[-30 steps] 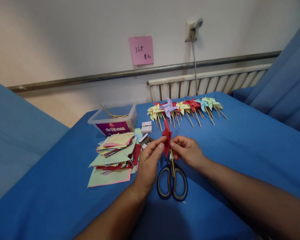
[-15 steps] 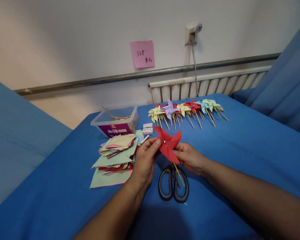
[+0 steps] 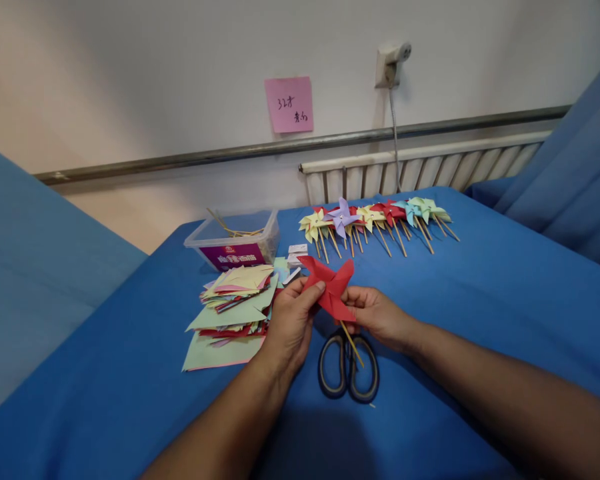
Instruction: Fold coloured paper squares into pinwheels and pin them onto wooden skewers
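A red paper pinwheel [image 3: 334, 299] on a thin wooden stick is held up in front of me. My left hand [image 3: 295, 313] pinches it from the left, the thumb lying over its middle, so the pin there is hidden. On the other side my right hand [image 3: 373, 310] grips the lower right blade with curled fingers, partly behind the paper. The stick slants down across dark-handled scissors [image 3: 334, 367] lying on the blue cloth, their blades mostly out of sight under the hands.
To the left lie stacked coloured paper sheets [image 3: 230, 320]. Behind them stands a clear plastic box [image 3: 230, 248] with sticks, beside small white boxes [image 3: 298, 255]. Several finished pinwheels [image 3: 380, 217] lie in a row at the back, near the radiator [image 3: 430, 160] and wall.
The red pinwheel has shifted slightly left and turned a little. My left thumb has slid over its middle, covering the pin that showed before. The view has moved slightly.
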`<state>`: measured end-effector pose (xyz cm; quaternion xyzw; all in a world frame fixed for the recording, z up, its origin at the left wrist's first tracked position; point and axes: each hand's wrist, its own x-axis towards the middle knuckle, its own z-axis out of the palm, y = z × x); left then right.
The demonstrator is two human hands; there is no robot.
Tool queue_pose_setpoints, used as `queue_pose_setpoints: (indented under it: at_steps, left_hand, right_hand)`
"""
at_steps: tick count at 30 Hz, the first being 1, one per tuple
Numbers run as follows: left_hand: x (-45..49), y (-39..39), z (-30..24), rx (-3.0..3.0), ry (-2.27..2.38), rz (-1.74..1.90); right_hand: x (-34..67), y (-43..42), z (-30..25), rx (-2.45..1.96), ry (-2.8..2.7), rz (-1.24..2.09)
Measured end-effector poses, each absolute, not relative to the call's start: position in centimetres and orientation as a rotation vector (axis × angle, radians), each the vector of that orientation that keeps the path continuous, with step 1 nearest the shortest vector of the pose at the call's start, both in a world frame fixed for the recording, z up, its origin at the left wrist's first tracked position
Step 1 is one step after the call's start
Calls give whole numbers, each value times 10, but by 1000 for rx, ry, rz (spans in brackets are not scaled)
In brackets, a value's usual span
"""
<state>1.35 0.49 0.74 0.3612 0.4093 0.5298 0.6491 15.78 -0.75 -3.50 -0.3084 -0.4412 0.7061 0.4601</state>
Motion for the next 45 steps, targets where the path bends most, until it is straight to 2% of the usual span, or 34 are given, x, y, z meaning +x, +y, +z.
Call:
queue_pose_setpoints:
  at_steps: [27,36,45]
  left_hand:
    - [16,3,4,746,878,1172]
    - [15,4,3,673,854,1089]
    - [20,-3,0,660,784,979]
  right_hand:
    - [157,-6,-35,-862,-1280,1718]
    - [172,3,-34,-757,-1113,1508]
    - [168,3,-36,-790,-1038,1508]
